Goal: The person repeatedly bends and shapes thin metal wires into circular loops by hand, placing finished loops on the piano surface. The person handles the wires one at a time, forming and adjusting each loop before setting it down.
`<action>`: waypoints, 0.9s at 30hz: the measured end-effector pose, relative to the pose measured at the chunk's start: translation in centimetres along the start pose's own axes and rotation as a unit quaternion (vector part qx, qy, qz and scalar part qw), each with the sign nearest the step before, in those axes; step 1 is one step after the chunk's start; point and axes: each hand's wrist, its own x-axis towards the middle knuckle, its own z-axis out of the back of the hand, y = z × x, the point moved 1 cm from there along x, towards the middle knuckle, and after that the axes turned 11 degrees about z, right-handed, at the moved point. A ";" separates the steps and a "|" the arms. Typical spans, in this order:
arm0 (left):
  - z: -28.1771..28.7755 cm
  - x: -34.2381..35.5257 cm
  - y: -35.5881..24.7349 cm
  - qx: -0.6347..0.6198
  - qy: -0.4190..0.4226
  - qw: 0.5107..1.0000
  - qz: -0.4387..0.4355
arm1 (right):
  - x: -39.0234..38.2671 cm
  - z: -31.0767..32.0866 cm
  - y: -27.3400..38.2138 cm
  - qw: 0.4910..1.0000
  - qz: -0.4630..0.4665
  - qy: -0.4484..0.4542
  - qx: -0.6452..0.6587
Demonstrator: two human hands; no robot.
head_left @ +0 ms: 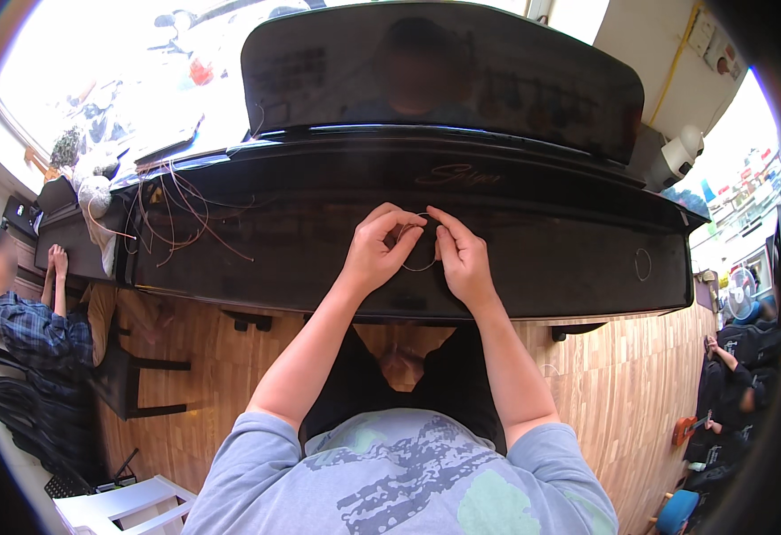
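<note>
Over the closed lid of a black digital piano (275, 241), my two hands meet near the middle. My left hand (378, 250) pinches a thin pale cord (420, 268) bent into a small loop. The right hand (464, 260) is closed on the same loop from the other side, with thumb and index finger near its upper part. Parts of the cord are hidden behind the fingers. Several loose thin brownish cords (173, 209) lie tangled at the left end of the piano. A separate small cord ring (643, 265) rests toward the right end of the lid.
The piano's glossy music stand (444, 76) rises at the back. A white camera-like device (678, 160) stands at the far right. At the left, another person (43, 312) sits at a dark surface. A white slatted chair (127, 504) is at lower left, a small guitar (685, 430) at right.
</note>
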 end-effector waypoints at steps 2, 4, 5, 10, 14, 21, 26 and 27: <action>0.1 -0.1 -0.2 -0.005 0.011 1.000 0.002 | 0.0 0.1 0.0 1.000 0.001 -0.007 -0.010; 0.1 -0.1 -0.2 -0.008 0.006 1.000 0.006 | -0.1 0.0 -0.1 1.000 0.010 -0.017 -0.016; 0.0 0.0 0.0 -0.011 -0.004 1.000 0.007 | 0.0 -0.1 -0.1 0.999 0.018 -0.023 -0.018; 0.1 0.0 0.5 -0.002 -0.044 0.999 -0.011 | 0.1 -0.1 0.2 0.999 0.027 -0.018 -0.037; 0.1 0.0 0.6 0.025 -0.088 0.994 -0.062 | -0.1 -0.1 0.0 0.999 0.023 -0.005 -0.039; 0.1 0.0 0.3 0.036 -0.126 0.991 -0.028 | 0.0 -0.1 0.3 0.999 0.026 -0.040 -0.024; 0.0 -0.3 1.0 -0.072 -0.121 0.990 0.029 | -0.1 0.3 -0.2 0.995 0.007 -0.081 -0.054; 0.0 -0.3 1.0 -0.078 -0.120 0.990 0.015 | 0.0 0.3 0.0 0.994 -0.003 -0.086 -0.062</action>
